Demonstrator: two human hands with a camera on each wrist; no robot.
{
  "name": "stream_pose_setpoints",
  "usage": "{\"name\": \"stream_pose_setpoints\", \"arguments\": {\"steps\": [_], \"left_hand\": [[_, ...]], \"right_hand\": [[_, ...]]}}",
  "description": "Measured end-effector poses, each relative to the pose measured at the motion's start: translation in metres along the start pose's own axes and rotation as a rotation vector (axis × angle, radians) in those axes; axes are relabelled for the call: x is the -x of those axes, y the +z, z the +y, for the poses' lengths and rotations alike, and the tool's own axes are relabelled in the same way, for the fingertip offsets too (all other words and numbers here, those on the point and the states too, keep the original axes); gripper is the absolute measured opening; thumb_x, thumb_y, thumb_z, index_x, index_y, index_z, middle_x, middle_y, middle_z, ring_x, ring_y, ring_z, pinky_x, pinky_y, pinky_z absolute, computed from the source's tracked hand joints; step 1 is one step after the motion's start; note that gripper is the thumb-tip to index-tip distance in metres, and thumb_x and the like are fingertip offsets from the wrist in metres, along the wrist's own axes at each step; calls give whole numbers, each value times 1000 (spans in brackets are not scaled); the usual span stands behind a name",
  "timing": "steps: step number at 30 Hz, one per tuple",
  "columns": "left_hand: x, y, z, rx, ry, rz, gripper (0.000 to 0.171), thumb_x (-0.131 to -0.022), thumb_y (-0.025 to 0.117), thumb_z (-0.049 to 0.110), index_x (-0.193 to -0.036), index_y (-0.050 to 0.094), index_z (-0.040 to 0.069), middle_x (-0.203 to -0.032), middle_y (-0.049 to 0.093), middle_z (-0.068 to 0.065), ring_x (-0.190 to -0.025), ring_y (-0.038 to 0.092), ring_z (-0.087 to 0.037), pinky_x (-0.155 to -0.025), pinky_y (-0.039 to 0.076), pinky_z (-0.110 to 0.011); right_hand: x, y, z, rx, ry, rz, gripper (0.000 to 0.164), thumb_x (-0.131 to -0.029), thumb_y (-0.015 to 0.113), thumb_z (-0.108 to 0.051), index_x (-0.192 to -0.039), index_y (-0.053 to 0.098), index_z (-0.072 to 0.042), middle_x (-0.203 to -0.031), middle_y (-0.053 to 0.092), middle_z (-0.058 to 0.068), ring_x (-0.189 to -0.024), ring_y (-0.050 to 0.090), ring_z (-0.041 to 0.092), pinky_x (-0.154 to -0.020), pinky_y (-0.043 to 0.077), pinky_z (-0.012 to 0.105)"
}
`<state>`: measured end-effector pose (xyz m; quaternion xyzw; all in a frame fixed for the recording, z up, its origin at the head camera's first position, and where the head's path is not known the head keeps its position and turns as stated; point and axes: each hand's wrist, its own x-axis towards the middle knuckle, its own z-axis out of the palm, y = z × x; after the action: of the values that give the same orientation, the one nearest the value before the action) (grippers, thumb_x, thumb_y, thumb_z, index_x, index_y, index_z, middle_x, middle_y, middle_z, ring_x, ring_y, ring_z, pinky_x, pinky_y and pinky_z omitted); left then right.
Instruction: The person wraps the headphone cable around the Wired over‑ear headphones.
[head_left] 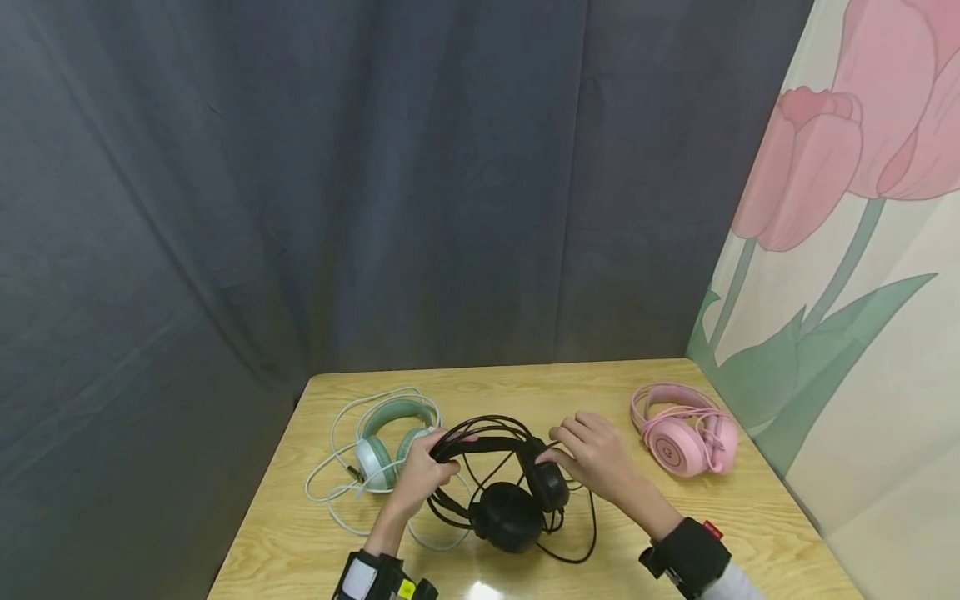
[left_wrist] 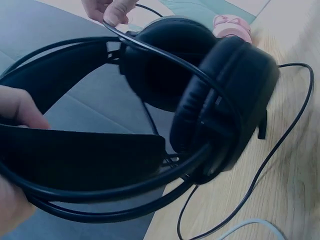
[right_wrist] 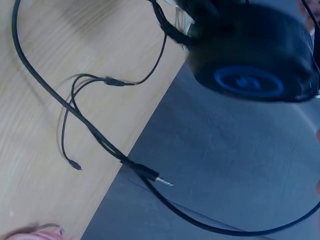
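"Two hands in sight: holding what, with the left?"

"With the left hand [head_left: 422,475], gripping the headband [head_left: 483,445] of black headphones [head_left: 510,517], curling fingers round the padded band."

"And with the right hand [head_left: 592,454]?"

"Pinching a black cable [left_wrist: 155,50] between thumb and fingers, just beside the farther ear cup [head_left: 551,487]."

"Holding the headphones where?"

"Around the middle of the wooden table [head_left: 277,517], toward the near side, pointing both cups to the right and near. Not telling from these views whether touching the wood."

"Seeing anything along the leads?"

"Finding a metal-tipped plug [right_wrist: 150,174] in the right wrist view, plus a small dark connector [right_wrist: 115,81] on a thinner lead."

"Noticing what to the left?"

"Spotting green-and-white headphones [head_left: 372,462] just beside the left hand, lying partly behind it."

"And to the right?"

"Seeing pink headphones [head_left: 682,446] well apart from the black pair, resting toward the far side."

"Looking past the table?"

"Meeting a dark curtain [head_left: 480,208] at the far side and a tulip-printed panel [head_left: 817,183] on the right."

"Wearing anything?"

"Wearing a black strap [head_left: 690,550] on the right wrist."
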<state>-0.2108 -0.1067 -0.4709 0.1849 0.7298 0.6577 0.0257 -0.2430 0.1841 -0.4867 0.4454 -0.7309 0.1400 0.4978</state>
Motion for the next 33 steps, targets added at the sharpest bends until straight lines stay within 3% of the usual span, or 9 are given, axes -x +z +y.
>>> {"name": "stream_pose_setpoints", "arguments": {"steps": [4,7,11,16,21,26,29,31,33], "left_hand": [[-1,1,-1,-25,25,-43,47,-74,55,-22,-117,68,-8,-101,60,-12,-67,44,-13,-52,39,-20],[-4,-1,-14,-16,35,-43,48,-74,54,-23,-118,67,-8,-104,61,-10,-62,42,-11,-50,38,-20],[-6,-5,-25,-24,63,-55,49,-75,54,-23,-118,68,-6,-100,61,-7,-64,43,-11,-53,38,-20],[-4,-8,-28,-41,111,-94,50,-73,57,-20,-118,70,-2,-92,57,-7,-77,45,-17,-59,38,-22],[-3,-12,-27,9,134,-117,52,-71,55,-18,-119,69,-4,-105,61,-9,-71,46,-13,-57,39,-21],[-4,-12,-25,105,126,-164,52,-73,51,-18,-122,64,-9,-88,60,0,-50,32,-5,-48,33,-20],[-4,-12,-23,150,124,-206,49,-74,51,-18,-122,61,-14,-73,50,6,-48,29,-3,-48,32,-20],[-4,-12,-22,177,131,-231,47,-76,51,-17,-122,57,-18,-69,45,7,-48,28,-3,-48,31,-20],[-4,-12,-23,213,145,-246,46,-76,52,-16,-121,56,-20,-66,41,9,-47,27,-4,-47,30,-20]], "right_hand": [[1,0,2,-11,-5,-11,30,-95,62,-35,-82,68,-8,-74,61,0,-60,48,16,-52,43,29],[2,-1,2,-35,16,-20,29,-104,48,-15,-85,68,-6,-80,63,1,-65,51,17,-56,43,31],[4,-3,3,-62,49,-44,41,-98,31,6,-91,69,-4,-88,64,5,-73,54,20,-61,43,33],[10,-7,9,-46,117,-35,31,-105,48,-22,-91,69,-5,-82,64,2,-66,55,15,-55,46,28],[18,-11,15,-28,221,4,38,-94,60,-46,-82,66,-11,-69,58,-4,-53,47,6,-43,37,20],[22,-10,18,-112,208,-45,25,-103,51,-18,-92,70,-7,-82,63,-1,-66,56,12,-55,46,27],[23,-10,19,-158,192,-90,37,-93,35,3,-104,70,-4,-96,64,3,-78,58,17,-64,47,30],[23,-10,19,-172,189,-108,45,-87,33,6,-110,70,-3,-100,64,4,-81,57,18,-67,47,31],[23,-9,19,-178,206,-112,38,-96,36,1,-112,70,-4,-99,64,4,-80,57,17,-66,46,30]]}}
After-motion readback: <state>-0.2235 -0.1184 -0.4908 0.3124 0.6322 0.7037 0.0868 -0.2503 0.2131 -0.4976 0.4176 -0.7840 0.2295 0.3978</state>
